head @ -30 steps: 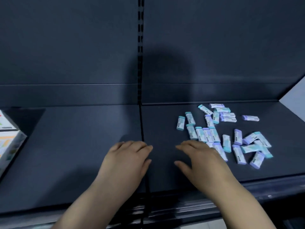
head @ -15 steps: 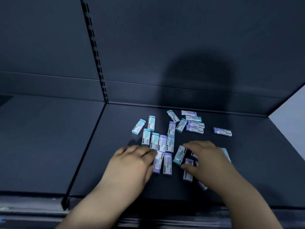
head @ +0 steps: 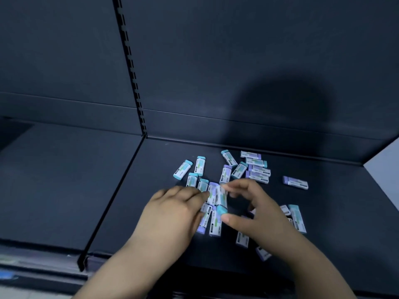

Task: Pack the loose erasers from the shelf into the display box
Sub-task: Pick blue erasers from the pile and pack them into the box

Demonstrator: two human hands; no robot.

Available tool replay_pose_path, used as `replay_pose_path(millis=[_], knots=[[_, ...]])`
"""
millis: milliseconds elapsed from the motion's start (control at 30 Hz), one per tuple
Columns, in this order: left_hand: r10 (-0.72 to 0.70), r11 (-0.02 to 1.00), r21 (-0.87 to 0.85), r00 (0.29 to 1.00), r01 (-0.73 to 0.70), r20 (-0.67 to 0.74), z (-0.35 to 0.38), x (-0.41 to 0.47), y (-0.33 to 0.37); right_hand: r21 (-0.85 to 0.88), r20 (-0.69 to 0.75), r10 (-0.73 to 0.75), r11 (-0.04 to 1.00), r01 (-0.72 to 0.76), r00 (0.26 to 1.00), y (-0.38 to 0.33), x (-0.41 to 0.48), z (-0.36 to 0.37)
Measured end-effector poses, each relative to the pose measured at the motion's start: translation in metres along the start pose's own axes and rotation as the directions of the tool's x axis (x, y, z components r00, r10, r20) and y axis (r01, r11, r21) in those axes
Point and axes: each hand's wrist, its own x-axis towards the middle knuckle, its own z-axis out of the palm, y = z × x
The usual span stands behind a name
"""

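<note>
Erasers (head: 258, 170), labels illegible, strew the shelf (head: 334, 212); right hand (head: 265, 212) pinches one teal-capped eraser (head: 222, 201), left hand (head: 170, 214) rests flat.

Shelf (head: 64, 190) showing plain dark navy, erasers (head: 258, 170) wearing white sleeves with dark print and green patches, some ending in teal, others in lilac caps

Dim, bluish light — soft shadow (head: 280, 108) on back panel (head: 216, 50).
</note>
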Motion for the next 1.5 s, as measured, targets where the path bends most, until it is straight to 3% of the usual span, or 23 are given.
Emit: replay_pose_path(millis=[300, 533, 733, 833, 967, 1067, 1133, 1233, 1300, 1400, 1500], knots=[[0.049, 0.997, -0.059, 0.999, -0.050, -0.012, -0.005, 0.004, -0.011, 0.151, 0.088, 0.024, 0.988, -0.037, 0.996, -0.012, 0.002, 0.023], [-0.008, 0.975, -0.221, 1.000, 0.003, -0.024, -0.012, 0.005, -0.024, 0.466, 0.043, 0.043, 0.883, -0.058, 0.998, -0.025, 0.009, 0.055], [-0.106, 0.917, -0.389, 0.994, 0.092, -0.016, -0.017, 0.007, -0.037, 0.456, -0.040, 0.060, 0.889, -0.035, 0.997, -0.034, 0.017, 0.067], [-0.204, 0.829, -0.523, 0.978, 0.198, 0.045, -0.023, 0.009, -0.039, 0.342, -0.074, 0.053, 0.939, -0.025, 0.996, -0.036, 0.021, 0.071], [-0.300, 0.638, -0.691, 0.936, 0.339, 0.181, -0.027, 0.010, -0.047, 0.008, -0.148, -0.029, 1.000, 0.030, 0.989, -0.036, 0.023, 0.074], [-0.302, 0.512, -0.756, 0.909, 0.408, 0.286, -0.028, 0.008, -0.053, -0.260, -0.130, -0.104, 0.963, 0.067, 0.986, -0.034, 0.026, 0.078], [-0.264, 0.476, -0.766, 0.901, 0.432, 0.344, -0.028, 0.005, -0.056, -0.325, -0.122, -0.129, 0.942, 0.083, 0.984, -0.035, 0.030, 0.082], [-0.259, 0.532, -0.729, 0.903, 0.430, 0.344, -0.022, 0.000, -0.064, -0.361, -0.106, -0.152, 0.927, 0.104, 0.983, -0.034, 0.033, 0.088], [-0.284, 0.641, -0.646, 0.909, 0.416, 0.304, -0.017, -0.005, -0.072, -0.396, -0.088, -0.156, 0.912, 0.109, 0.984, -0.033, 0.036, 0.094], [-0.207, 0.808, -0.483, 0.930, 0.338, 0.304, -0.011, -0.012, -0.082, -0.525, -0.027, -0.130, 0.845, 0.096, 0.991, -0.029, 0.043, 0.106], [-0.121, 0.893, -0.365, 0.921, 0.265, 0.371, -0.008, -0.013, -0.088, -0.647, 0.054, -0.082, 0.756, 0.098, 0.995, -0.027, 0.052, 0.112]])
